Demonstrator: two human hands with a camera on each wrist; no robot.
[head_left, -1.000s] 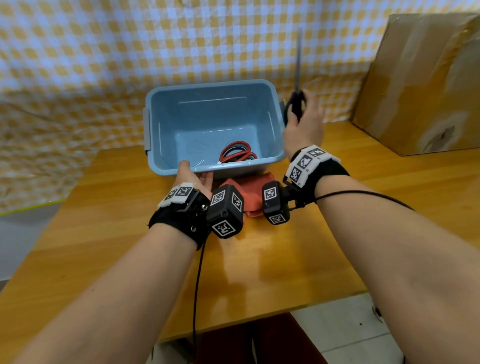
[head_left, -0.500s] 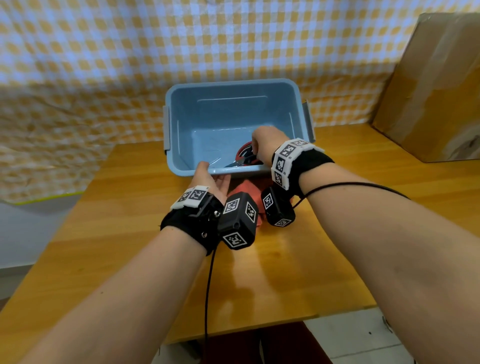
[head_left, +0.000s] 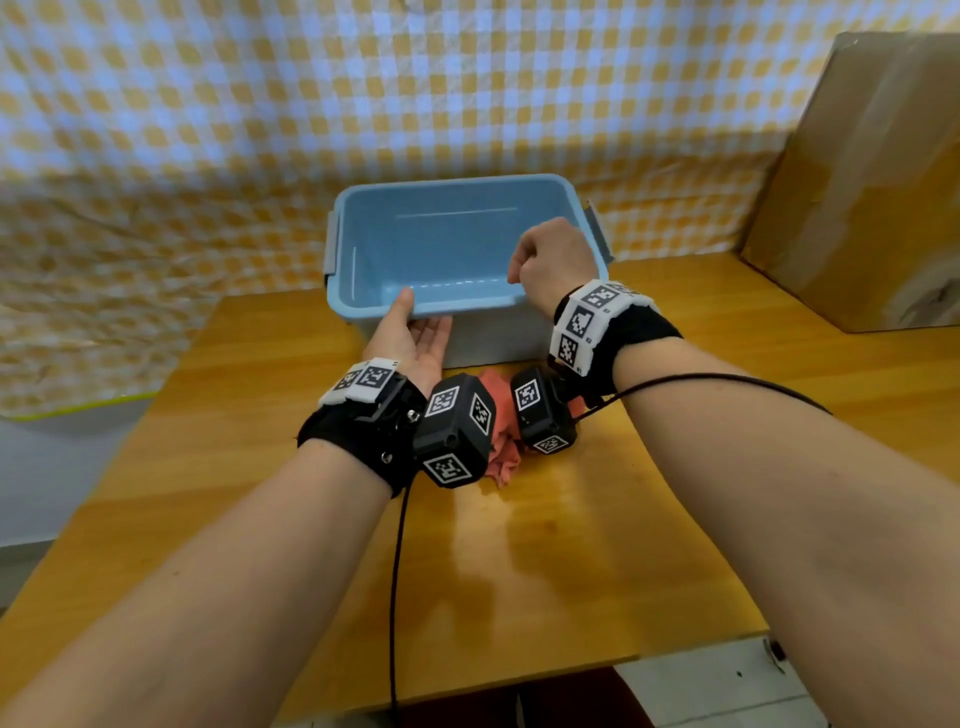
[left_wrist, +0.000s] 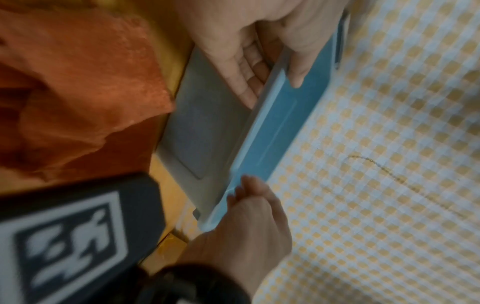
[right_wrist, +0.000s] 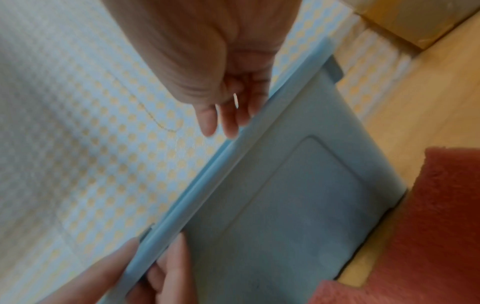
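Observation:
A light blue plastic bin (head_left: 343, 249) stands on the wooden table (head_left: 519, 571). My left hand (head_left: 410, 338) pinches its near rim, thumb over the edge and fingers against the outer wall; the left wrist view shows this grip (left_wrist: 270, 67) on the bin (left_wrist: 272, 133). My right hand (head_left: 556, 260) hovers over the bin's near right corner, fingers loosely curled and holding nothing, as the right wrist view (right_wrist: 226, 115) confirms. The bin's floor is hidden behind its near wall (right_wrist: 285, 205).
A crumpled orange cloth (head_left: 503, 457) lies on the table just in front of the bin, under my wrists. A large cardboard box (head_left: 857, 182) leans at the back right. A yellow-checked cloth (head_left: 363, 93) hangs behind the table.
The right hand held dark-handled scissors upright beside the bin, lowered them inside it, and has now risen out with nothing in it. The left hand has stayed on the rim.

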